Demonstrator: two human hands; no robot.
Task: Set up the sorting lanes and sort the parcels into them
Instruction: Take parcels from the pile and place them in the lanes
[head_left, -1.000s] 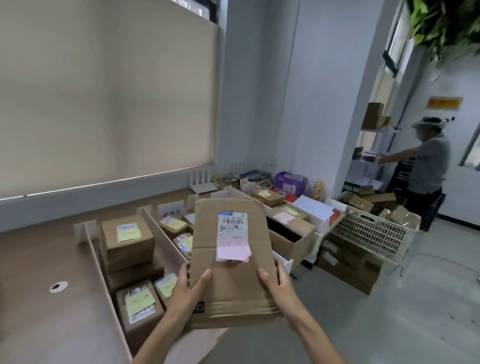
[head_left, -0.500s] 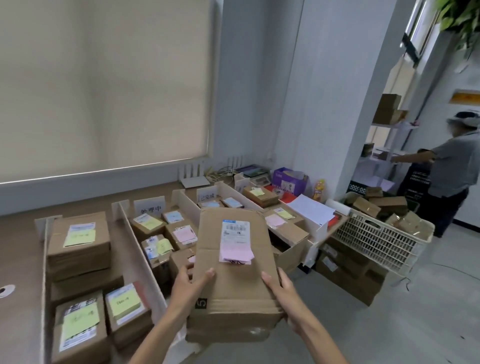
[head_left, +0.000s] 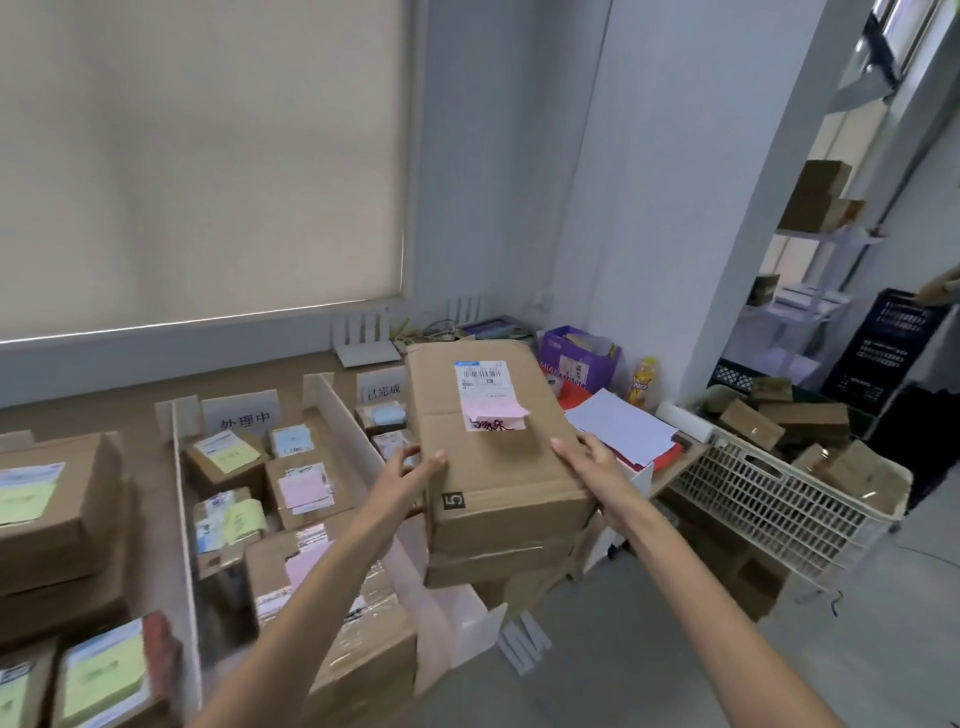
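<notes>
Head view: the left hand (head_left: 410, 470) and right hand (head_left: 587, 457) hold a big brown parcel (head_left: 498, 457) by its 2 sides, each grip wrapped on it. It is up over the right end of the worktop (head_left: 130, 415). A pink note (head_left: 493, 411) sits on top.

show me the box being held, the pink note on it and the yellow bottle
box (head_left: 496, 467), head view, bare top face below the note
pink note (head_left: 493, 409), head view, middle of the paper
yellow bottle (head_left: 642, 384), head view, its body
</notes>
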